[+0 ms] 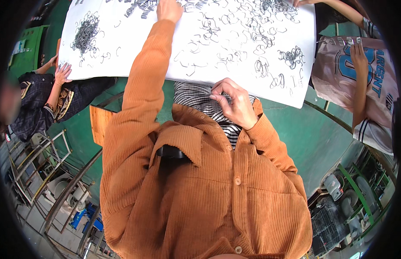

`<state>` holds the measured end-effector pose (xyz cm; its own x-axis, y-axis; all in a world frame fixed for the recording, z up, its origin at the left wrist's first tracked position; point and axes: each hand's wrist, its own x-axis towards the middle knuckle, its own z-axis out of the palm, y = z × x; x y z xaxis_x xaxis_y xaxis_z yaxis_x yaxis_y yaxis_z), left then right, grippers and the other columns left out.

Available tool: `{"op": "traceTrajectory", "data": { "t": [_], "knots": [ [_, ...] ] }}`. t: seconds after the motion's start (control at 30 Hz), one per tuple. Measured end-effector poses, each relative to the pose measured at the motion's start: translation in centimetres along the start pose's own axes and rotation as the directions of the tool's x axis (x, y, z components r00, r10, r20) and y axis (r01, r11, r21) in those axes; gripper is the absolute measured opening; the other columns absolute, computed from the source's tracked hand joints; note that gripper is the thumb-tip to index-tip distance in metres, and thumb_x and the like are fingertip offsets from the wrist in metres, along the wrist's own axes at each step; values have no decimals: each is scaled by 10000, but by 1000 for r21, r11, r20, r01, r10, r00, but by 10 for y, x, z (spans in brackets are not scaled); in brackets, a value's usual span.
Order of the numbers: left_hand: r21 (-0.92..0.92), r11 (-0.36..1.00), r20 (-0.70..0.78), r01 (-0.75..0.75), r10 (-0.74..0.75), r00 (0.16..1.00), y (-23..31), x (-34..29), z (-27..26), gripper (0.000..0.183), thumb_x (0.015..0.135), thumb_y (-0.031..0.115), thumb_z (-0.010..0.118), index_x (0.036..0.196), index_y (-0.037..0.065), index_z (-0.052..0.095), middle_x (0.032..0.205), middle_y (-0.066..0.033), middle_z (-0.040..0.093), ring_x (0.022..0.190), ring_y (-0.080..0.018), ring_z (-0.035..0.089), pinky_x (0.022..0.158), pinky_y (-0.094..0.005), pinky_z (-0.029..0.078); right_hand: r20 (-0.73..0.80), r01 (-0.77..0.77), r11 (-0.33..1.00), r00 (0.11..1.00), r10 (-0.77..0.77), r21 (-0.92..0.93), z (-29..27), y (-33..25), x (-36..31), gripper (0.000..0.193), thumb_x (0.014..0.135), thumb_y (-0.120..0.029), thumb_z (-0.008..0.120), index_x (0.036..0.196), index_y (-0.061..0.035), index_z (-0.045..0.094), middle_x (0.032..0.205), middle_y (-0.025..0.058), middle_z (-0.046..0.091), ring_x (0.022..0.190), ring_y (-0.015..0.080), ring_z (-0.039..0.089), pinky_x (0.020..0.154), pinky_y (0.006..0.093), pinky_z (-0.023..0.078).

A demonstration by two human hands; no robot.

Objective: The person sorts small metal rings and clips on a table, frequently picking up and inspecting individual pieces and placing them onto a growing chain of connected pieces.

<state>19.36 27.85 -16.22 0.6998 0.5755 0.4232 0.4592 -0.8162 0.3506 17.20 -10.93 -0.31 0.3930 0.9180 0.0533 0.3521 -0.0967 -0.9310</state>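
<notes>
White tabletop (110,67), dark curved pieces (144,6) (many) beside the left hand (169,10).

Curved pieces (209,26): small, thin, dark, bent into open hooks and loops. All lie loose on the white tabletop (122,64). A dense, tangled heap (84,35) sits on the left side. At the top centre, a group of pieces (144,6) lies close together, partly cut off by the upper border. Across the middle and upper right, pieces are scattered at mixed angles, some overlapping. A smaller tangled cluster (292,56) lies near the right edge.
</notes>
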Motion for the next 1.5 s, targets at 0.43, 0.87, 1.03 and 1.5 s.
{"op": "traceTrajectory", "data": {
  "t": [0.43, 0.87, 1.03, 1.5],
  "knots": [
    [-772, 127, 543, 623, -380, 749, 199, -163, -190, 276, 824, -49, 677, 1091, -36, 607, 935, -96, 672, 866, -143, 654, 795, -266, 555, -278, 67, 998, 958, -65, -1, 8, 10, 20, 76, 788, 1, 675, 827, -11, 611, 830, 105, 621, 746, 275, 617, 672, 336, 491],
    [-825, 111, 464, 554, -424, 777, 208, -184, -181, 182, 821, -75, 678, 991, -58, 616, 928, -110, 675, 861, -132, 655, 767, -230, 544, -279, 45, 996, 958, -64, -75, 13, 16, 13, 71, 803, -28, 672, 837, -17, 610, 823, 112, 601, 717, 295, 605, 640, 349, 483],
    [-863, 145, 387, 484, -424, 819, 208, -182, -189, 199, 812, -81, 684, 995, -47, 615, 953, -112, 668, 891, -141, 645, 792, -234, 529, -290, 157, 988, 945, -149, 2, 8, 30, 25, 73, 822, -63, 673, 868, -20, 636, 831, 103, 615, 751, 297, 605, 672, 353, 494],
    [-885, 239, 230, 399, -523, 821, 188, -164, -200, 200, 804, -75, 692, 988, -40, 620, 918, -93, 650, 867, -137, 628, 795, -240, 520, -261, -217, 628, 965, 23, -747, 2, 111, 111, 143, 840, -120, 577, 896, -30, 673, 903, 166, 671, 843, 355, 648, 754, 422, 514]
  ]
}}
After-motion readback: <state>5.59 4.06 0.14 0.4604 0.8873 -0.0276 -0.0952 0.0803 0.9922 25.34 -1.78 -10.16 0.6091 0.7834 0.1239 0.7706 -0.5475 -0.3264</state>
